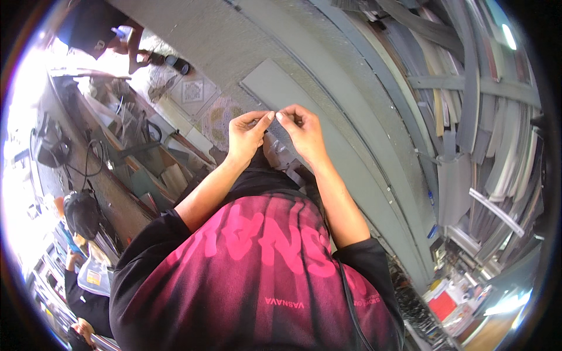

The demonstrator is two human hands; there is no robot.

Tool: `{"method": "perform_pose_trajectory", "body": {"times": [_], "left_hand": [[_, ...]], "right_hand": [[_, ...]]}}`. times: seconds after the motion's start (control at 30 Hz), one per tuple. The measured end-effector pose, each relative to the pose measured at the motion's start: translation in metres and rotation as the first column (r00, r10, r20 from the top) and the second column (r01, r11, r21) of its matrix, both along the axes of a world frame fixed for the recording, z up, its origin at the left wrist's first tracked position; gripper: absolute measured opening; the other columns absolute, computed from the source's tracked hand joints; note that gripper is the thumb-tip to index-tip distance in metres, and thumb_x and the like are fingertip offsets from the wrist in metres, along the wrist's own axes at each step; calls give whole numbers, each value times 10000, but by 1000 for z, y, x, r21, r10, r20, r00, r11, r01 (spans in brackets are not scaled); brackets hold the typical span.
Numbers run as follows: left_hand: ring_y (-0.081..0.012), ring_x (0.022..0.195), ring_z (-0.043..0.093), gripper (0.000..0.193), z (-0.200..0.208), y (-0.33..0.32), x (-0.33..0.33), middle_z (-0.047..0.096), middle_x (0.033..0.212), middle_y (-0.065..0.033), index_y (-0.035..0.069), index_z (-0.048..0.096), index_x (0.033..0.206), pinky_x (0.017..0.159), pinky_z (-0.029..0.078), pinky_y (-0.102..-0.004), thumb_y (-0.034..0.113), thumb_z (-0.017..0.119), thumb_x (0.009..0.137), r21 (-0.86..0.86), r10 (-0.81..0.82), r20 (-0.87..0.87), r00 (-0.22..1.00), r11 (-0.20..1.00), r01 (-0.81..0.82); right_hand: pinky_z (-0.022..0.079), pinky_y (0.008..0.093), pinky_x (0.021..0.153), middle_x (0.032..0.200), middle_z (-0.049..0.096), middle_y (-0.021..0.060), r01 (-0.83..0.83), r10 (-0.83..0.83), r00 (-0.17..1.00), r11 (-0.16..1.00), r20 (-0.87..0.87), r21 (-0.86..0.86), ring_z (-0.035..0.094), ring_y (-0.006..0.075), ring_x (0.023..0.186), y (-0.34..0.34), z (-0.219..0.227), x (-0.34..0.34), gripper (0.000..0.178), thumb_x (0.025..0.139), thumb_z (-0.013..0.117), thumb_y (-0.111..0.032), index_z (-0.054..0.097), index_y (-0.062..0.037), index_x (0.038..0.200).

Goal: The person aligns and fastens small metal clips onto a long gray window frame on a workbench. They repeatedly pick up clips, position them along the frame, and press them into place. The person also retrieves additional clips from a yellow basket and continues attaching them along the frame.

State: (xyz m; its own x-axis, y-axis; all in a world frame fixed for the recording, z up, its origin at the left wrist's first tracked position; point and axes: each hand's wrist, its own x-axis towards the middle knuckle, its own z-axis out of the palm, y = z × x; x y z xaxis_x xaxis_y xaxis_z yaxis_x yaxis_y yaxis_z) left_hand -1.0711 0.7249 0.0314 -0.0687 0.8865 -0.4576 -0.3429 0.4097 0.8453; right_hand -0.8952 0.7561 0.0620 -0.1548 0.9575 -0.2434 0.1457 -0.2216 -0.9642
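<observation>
My left hand (247, 136) and my right hand (303, 132) meet in front of my body, thumb and forefinger pinched on each. Their fingertips come together at one spot, and whatever sits between them is too small to name. Behind my right hand lies a long grey panel (293, 90), resting on a wider grey surface (225, 44). Under my wrists, part of the floor and my dark clothing show.
Long grey strips and profiles (468, 111) fill the rack at right. Offcuts (140, 169) crowd the left, near a black cap (82, 213). Another person (96, 26) is at upper left; another person's dark sleeve (88, 304) shows lower left. A red item (442, 305) lies lower right.
</observation>
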Motion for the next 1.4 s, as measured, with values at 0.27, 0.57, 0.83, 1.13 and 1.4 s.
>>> {"method": "perform_pose_trajectory", "body": {"times": [0.27,0.57,0.83,1.13,1.4], "left_hand": [[-36,595,541,255,-56,2,-21,713,745,16,24,848,1204,530,410,-258,191,856,1012,-24,109,-303,947,992,-122],[-56,621,617,228,-72,25,-18,750,694,-13,31,888,1068,616,517,-289,176,914,894,-1,47,-419,907,999,-52],[-40,634,608,237,-78,24,-23,735,694,7,43,890,1083,622,521,-281,146,922,872,-31,-8,-388,922,1000,-4],[-72,621,627,225,-74,23,-17,724,689,-15,80,892,1068,629,532,-299,160,912,859,13,18,-489,872,1000,-13],[-92,601,595,202,-64,27,-14,692,656,-41,26,873,1061,613,511,-317,145,889,899,70,60,-598,799,997,-23]], "right_hand": [[445,375,589,651,579,57,-384,257,793,915,553,125,557,153,599,61,-15,-31,125,935,828,-147,778,-48,993],[573,500,724,824,762,141,-482,325,628,876,707,26,760,381,826,78,-15,-39,124,915,818,-183,766,-85,970],[537,456,663,746,693,118,-547,276,574,830,771,110,709,300,708,77,-16,-45,138,922,819,-166,752,-68,992],[596,514,766,950,792,116,-607,292,458,793,839,55,767,374,913,73,-15,-52,124,955,781,-154,743,-88,1054],[604,535,781,980,799,124,-634,288,396,773,872,33,768,400,939,72,-14,-57,138,981,776,-187,730,-89,1066]]}}
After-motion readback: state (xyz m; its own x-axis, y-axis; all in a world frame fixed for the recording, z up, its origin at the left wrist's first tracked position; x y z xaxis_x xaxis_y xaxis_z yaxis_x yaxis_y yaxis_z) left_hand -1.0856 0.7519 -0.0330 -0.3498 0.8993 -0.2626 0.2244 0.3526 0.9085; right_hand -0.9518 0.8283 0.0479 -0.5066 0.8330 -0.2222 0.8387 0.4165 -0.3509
